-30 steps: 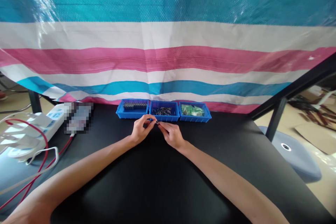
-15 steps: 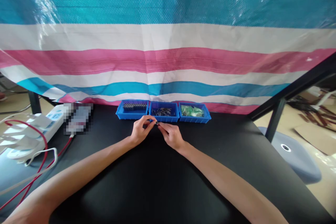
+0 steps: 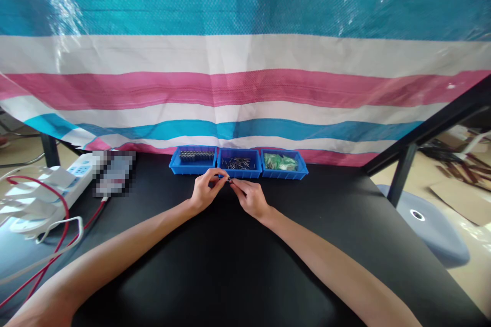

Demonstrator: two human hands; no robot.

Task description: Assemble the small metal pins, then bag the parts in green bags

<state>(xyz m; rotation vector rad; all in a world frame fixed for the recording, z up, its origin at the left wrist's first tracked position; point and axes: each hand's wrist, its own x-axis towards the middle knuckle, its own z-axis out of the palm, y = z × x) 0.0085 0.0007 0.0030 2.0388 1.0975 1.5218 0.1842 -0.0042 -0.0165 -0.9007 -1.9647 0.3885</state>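
My left hand point(image 3: 205, 190) and my right hand point(image 3: 250, 196) meet fingertip to fingertip over the black table point(image 3: 230, 265), just in front of the middle blue bin point(image 3: 240, 163). Both pinch a tiny dark part point(image 3: 229, 180) between them; its shape is too small to make out. The middle bin holds several thin metal pins. The left blue bin point(image 3: 194, 160) holds a row of dark round parts. The right blue bin point(image 3: 284, 162) holds green pieces.
A striped blue, white and pink tarp point(image 3: 245, 71) hangs behind the bins. At the left lie a white power strip point(image 3: 79, 168), red and white cables point(image 3: 57, 225) and a blurred-out item point(image 3: 114, 171). A black frame bar point(image 3: 429, 130) and a grey stool point(image 3: 429, 225) stand at right.
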